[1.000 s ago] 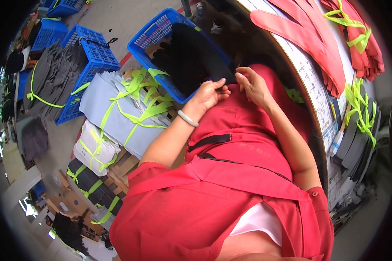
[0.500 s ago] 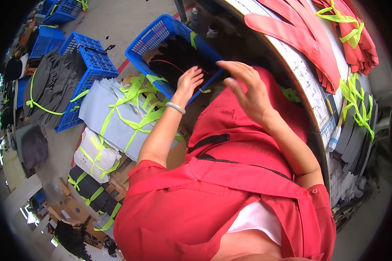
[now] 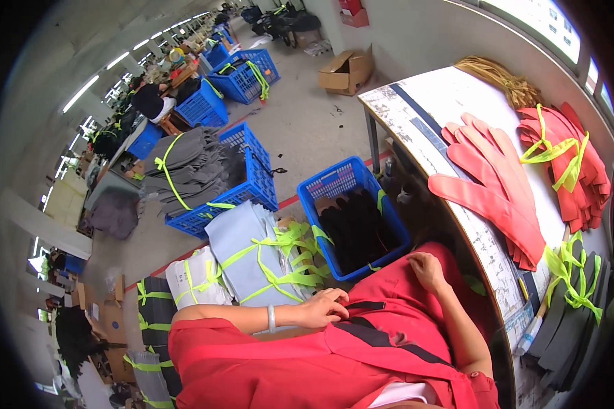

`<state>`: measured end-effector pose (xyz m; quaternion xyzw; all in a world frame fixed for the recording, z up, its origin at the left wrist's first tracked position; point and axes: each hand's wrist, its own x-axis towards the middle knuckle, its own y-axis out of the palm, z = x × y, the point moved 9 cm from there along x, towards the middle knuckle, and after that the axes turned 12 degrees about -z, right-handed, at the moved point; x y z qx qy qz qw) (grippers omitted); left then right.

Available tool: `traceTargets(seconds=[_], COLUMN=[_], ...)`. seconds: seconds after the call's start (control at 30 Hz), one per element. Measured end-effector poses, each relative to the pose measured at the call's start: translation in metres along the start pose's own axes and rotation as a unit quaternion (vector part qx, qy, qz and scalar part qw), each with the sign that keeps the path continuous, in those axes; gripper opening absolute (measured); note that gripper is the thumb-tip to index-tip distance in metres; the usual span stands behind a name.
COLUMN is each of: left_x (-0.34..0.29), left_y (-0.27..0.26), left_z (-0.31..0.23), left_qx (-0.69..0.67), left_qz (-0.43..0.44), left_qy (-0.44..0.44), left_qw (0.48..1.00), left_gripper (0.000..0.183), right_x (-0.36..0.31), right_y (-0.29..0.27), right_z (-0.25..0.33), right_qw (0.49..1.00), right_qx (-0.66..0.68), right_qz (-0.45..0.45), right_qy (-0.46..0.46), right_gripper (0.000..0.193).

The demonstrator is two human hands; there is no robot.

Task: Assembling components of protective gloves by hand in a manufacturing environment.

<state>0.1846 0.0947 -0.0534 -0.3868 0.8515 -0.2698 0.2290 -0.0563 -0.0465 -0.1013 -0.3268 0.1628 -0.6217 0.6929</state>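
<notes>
My left hand [image 3: 324, 308] rests at the waist of the red apron [image 3: 382, 327], fingers spread and bent slightly against the cloth by a black strip. It wears a pale bangle [image 3: 271, 319] and holds nothing I can see. Over my right thigh, my right hand [image 3: 428, 272] is loosely curled, with nothing visible in it. Beyond both hands stands a blue plastic basket [image 3: 334, 267] containing dark cloth pieces [image 3: 358, 228]. On the table [image 3: 416, 99] to my right, red pieces with rounded ends [image 3: 488, 184] lie fanned out.
Tied red [image 3: 569, 163] and grey bundles [image 3: 573, 327] sit at the table's right side. Left of the basket are light-blue sheets [image 3: 242, 235] and a white package [image 3: 196, 278]. Farther off are a crate [image 3: 256, 170] by grey pieces, an opened carton [image 3: 348, 71] and a seated person [image 3: 153, 102].
Both hands have drawn back from the basket toward my body, the left to my waist, the right over my thigh. The right fingers have curled. The view has tilted up, showing more room.
</notes>
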Motion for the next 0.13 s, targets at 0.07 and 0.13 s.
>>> traceTargets(seconds=[0.07, 0.13], left_x=[-0.003, 0.004], left_y=[0.006, 0.017], left_z=[-0.003, -0.002], left_qx=[0.120, 0.139], left_qz=[-0.035, -0.055], left_qy=[0.035, 0.064], left_qw=[0.992, 0.987], left_gripper=[0.034, 0.050], right_x=[0.006, 0.003], right_y=[0.008, 0.013], right_z=[0.026, 0.083], right_qw=[0.999, 0.977], right_qx=[0.020, 0.146], right_qz=[0.039, 0.153], right_qy=[0.026, 0.038], right_gripper=[0.019, 0.023])
